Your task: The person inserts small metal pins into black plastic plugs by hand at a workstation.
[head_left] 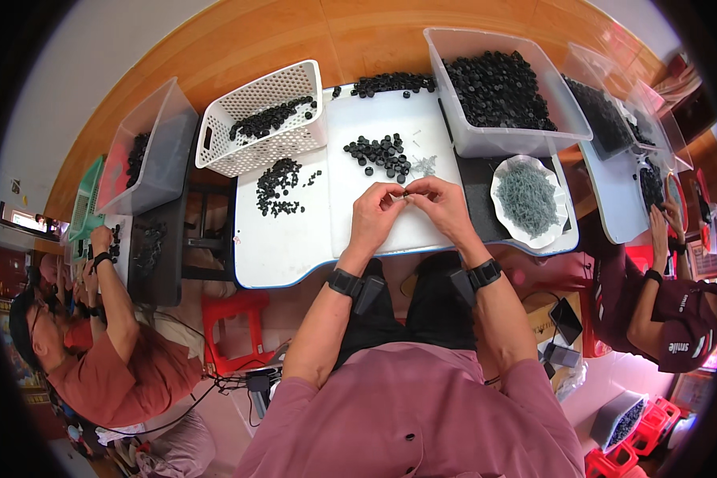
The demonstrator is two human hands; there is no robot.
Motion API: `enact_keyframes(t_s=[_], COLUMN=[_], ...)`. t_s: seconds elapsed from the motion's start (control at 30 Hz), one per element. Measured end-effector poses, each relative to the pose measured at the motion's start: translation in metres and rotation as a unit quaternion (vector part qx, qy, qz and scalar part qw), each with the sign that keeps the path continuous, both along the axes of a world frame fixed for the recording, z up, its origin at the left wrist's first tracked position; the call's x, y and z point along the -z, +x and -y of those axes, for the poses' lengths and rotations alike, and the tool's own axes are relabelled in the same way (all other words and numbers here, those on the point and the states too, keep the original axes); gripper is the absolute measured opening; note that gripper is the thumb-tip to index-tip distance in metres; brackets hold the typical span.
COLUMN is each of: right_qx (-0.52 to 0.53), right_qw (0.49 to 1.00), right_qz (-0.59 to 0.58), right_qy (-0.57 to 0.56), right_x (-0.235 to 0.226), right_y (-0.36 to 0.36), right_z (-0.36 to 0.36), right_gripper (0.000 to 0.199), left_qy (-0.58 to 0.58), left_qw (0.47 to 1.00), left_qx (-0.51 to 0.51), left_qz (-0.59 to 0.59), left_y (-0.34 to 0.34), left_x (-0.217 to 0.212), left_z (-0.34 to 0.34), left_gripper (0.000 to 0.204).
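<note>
My left hand (374, 215) and my right hand (446, 209) meet over the near middle of the white table (295, 253). Both pinch one small black part (406, 193) between the fingertips; its exact shape is mostly covered. Just beyond the fingers lies a heap of black round knob-like pieces (384, 153). Beside that heap is a little cluster of thin grey pins or screws (424, 165). Smaller black pieces (277, 185) are spread on the table to the left. To the right, a white scalloped dish (503, 209) holds a mound of the grey pins.
A white perforated basket (295, 135) and a large clear bin (518, 142) of black pieces stand at the back. More black pieces (394, 83) lie along the far edge. Co-workers sit at left (127, 366) and right (669, 307). A red stool (235, 319) stands below.
</note>
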State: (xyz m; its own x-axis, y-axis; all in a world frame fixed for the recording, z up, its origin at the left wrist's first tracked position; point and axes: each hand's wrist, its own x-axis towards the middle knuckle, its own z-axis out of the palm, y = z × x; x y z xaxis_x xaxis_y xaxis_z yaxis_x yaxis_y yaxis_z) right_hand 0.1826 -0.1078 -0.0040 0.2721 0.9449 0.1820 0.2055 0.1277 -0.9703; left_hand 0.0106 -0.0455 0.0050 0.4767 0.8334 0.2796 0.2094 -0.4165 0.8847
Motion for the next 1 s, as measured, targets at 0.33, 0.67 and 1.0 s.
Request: enact_keyframes(t_s=[0.33, 0.67, 1.0], right_qx=[0.052, 0.146, 0.103], right_qw=[0.997, 0.973, 0.962], right_qz=[0.062, 0.105, 0.162], right_qy=[-0.009, 0.144, 0.195], right_x=[-0.017, -0.015, -0.014], right_y=[-0.005, -0.005, -0.009], right_z=[0.006, 0.01, 0.009], right_gripper=[0.017, 0.017, 0.015], left_qy=[0.166, 0.01, -0.134], left_qw=[0.954, 0.997, 0.989], left_qx=[-0.175, -0.076, -0.026], left_qz=[-0.18, -0.018, 0.056], left_y=[-0.013, 0.004, 0.007], left_x=[-0.002, -0.014, 0.0], left_z=[-0.053, -0.01, 0.006], left_gripper=[0.029, 0.027, 0.027])
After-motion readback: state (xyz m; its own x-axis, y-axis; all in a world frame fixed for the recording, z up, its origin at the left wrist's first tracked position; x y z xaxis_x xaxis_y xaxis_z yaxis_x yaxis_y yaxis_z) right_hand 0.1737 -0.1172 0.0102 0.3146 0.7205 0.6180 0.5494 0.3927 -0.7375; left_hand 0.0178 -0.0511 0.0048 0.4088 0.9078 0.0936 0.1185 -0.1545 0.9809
